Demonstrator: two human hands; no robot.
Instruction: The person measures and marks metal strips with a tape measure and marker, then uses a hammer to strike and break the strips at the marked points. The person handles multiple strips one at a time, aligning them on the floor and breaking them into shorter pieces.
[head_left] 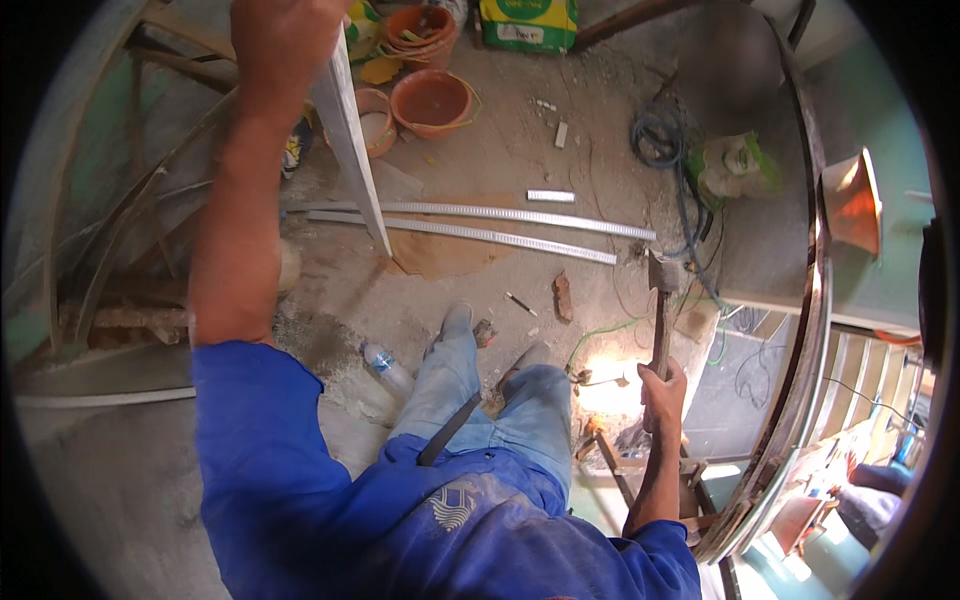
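My raised left hand (285, 40) is closed at the upper edge around the top of a long grey metal profile (350, 130), its fingers partly cut off by the frame. The profile runs down from it, narrowing to a tip close to the floor. On the right, my right hand (662, 395) grips the wooden handle of a hammer (663, 272), whose head points up and away from me. Ahead of my feet, two long perforated metal strips (530, 214) lie on the floor, beside a short metal piece (550, 196).
Orange-brown buckets (433, 103) and a green-yellow bag (527, 24) stand far off. A coiled hose (657, 138) lies at far right. Near my feet are a brick fragment (563, 297), a dark pen-like stick (520, 303) and a plastic bottle (388, 366). Wooden frames (130, 318) stand left.
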